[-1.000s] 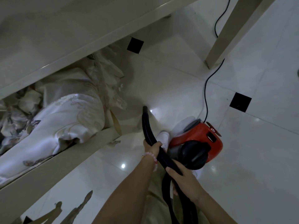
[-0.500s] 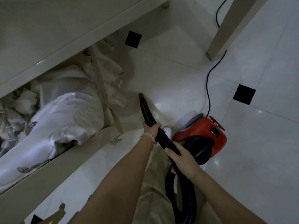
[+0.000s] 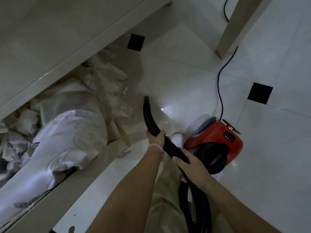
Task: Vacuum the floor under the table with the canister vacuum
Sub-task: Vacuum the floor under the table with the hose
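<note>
White tiled floor [image 3: 277,165] runs under a pale table [image 3: 50,39], with crumpled cloth [image 3: 72,132] heaped beneath it. The red canister vacuum [image 3: 217,140] sits on open tiles, well apart from the cloth. Its black hose [image 3: 149,118] curves toward the cloth. The left hand [image 3: 155,137] grasps the hose further forward and the right hand [image 3: 190,167] grasps it behind.

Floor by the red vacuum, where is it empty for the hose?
Bare tiles lie between the hose tip, the cord and the table leg. More bare tiles right of the vacuum. Left is crowded with cloth.
</note>
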### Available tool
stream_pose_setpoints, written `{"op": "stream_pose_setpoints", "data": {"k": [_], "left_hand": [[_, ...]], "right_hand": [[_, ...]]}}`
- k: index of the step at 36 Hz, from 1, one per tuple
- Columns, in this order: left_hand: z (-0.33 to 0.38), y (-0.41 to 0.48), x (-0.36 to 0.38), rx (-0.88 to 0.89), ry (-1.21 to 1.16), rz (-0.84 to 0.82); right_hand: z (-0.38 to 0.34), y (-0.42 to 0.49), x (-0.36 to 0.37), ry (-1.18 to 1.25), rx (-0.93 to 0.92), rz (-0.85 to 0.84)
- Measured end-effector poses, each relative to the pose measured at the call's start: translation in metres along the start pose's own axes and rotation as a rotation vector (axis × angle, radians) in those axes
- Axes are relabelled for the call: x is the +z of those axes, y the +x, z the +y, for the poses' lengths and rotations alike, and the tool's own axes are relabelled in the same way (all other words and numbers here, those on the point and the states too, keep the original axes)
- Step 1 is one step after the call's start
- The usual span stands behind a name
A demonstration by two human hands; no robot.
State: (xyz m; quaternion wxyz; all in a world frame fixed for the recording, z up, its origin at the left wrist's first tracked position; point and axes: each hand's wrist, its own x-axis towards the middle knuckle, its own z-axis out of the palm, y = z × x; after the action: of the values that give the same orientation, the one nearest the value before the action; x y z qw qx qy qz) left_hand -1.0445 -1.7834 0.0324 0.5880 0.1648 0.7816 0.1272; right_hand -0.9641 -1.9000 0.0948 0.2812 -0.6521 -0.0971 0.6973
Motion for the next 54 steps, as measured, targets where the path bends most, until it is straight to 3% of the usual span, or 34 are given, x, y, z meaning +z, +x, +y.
{"op": "stream_pose_setpoints", "data": {"k": [8, 25, 40, 49, 54], "left_hand": [[0.028, 0.01, 0.008, 0.042, -0.078, 0.022], [0.044, 0.061, 0.018, 0.01, -0.099, 0.098], [0.016, 0.045, 0.017, -0.059, -0.108, 0.151], [-0.047, 0.104, -0.001, -0.125, -0.063, 0.232], [-0.007, 0.031, 0.02, -0.246, 0.013, 0.169]], "right_hand": [[-0.021, 0.029, -0.005, -0.044, -0.074, 0.0], [-0.038, 0.1, -0.017, -0.104, -0.024, -0.146], [-0.026, 0.087, -0.026, -0.144, 0.032, -0.169], [-0.014, 0.071, -0.026, -0.107, 0.114, -0.179], [-0.012, 0.062, -0.034, -0.074, 0.116, -0.133]]}}
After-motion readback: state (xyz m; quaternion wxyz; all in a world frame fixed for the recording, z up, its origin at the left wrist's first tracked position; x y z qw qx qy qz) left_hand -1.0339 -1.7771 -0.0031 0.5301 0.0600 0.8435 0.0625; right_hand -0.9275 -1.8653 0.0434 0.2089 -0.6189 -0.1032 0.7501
